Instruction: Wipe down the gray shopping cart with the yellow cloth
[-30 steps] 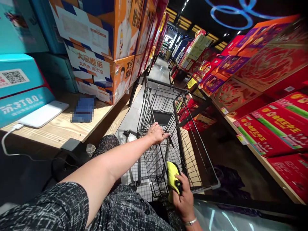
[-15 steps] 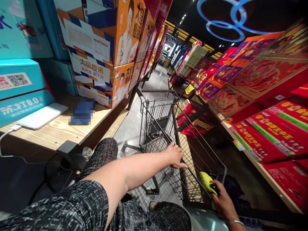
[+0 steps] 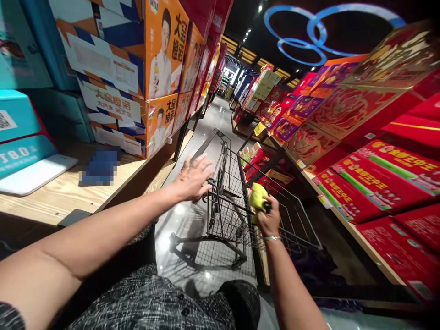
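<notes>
A dark wire shopping cart (image 3: 225, 217) stands in front of me, turned at an angle to the aisle. My left hand (image 3: 194, 178) is at its left end, fingers stretched out and holding nothing. Whether the palm touches the cart's frame I cannot tell. In my right hand (image 3: 270, 217) is a bunched yellow-green cloth (image 3: 258, 197) with a dark patch, held at the basket's near rim. My right fingers wrap round the cloth, and some of them are hidden behind it.
To my left a wooden shelf (image 3: 113, 185) carries orange drink cartons (image 3: 161, 121), teal boxes (image 3: 24, 123), a white device (image 3: 41, 172) and a blurred-out dark blue item (image 3: 100, 167). Red gift boxes (image 3: 364, 183) fill the right shelf. A tiled aisle floor (image 3: 213, 119) runs ahead.
My left hand has let go of the cart's side rim and moved left and up. My right hand has shifted left and up with the cloth. The cart has turned.
</notes>
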Motion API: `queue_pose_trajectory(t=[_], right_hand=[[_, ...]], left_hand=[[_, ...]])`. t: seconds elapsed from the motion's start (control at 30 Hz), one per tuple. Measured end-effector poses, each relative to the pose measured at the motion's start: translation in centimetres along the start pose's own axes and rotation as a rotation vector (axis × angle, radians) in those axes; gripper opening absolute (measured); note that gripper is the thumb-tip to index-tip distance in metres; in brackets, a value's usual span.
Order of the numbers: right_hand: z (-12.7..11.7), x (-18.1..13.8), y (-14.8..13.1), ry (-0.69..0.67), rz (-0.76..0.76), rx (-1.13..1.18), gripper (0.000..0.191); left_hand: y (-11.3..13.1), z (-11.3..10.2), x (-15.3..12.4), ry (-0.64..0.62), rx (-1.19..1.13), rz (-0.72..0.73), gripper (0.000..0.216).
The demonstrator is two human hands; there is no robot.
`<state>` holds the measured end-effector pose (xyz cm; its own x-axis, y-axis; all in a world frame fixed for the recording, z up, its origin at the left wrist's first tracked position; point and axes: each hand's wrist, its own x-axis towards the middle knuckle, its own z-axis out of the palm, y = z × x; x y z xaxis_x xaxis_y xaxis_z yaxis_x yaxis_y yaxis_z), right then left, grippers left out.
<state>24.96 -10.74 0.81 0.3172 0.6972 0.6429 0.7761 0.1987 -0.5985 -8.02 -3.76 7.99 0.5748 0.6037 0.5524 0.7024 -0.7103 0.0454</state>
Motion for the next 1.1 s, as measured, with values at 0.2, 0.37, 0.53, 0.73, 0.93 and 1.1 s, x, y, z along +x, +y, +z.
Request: queue_pose_trajectory(t=[0.2, 0.37, 0.53, 0.73, 0.93, 1.1], right_hand=[[6.9, -1.6, -6.1, -0.156, -0.002, -0.088, 0.041], [5.9, -1.9, -5.5, -0.234, -0.033, -0.108, 0.037], [6.1, -2.1, -4.9, -0.156, -0.050, -0.077, 0.039], [6.8, -2.2, -4.2, -0.089, -0.095, 0.040, 0.041], [5.7, -2.5, -8.1, 0.236, -0.212, 0.226, 0.048], [6.9, -4.5, -15.7, 0.199, -0.766, 0.073, 0.052]], left_hand=[[1.4, 0.3, -1.2, -0.053, -0.042, 0.181, 0.029], [2.8, 0.4, -1.9, 0.023, -0.063, 0.212, 0.022], [2.0, -0.1, -2.2, -0.007, -0.179, 0.238, 0.034], [0.2, -0.4, -2.7, -0.021, -0.461, 0.185, 0.049], [-1.5, -0.3, -3.8, -0.095, -0.642, 0.086, 0.057], [-1.4, 0.2, -4.5, -0.149, -1.366, -0.144, 0.078]])
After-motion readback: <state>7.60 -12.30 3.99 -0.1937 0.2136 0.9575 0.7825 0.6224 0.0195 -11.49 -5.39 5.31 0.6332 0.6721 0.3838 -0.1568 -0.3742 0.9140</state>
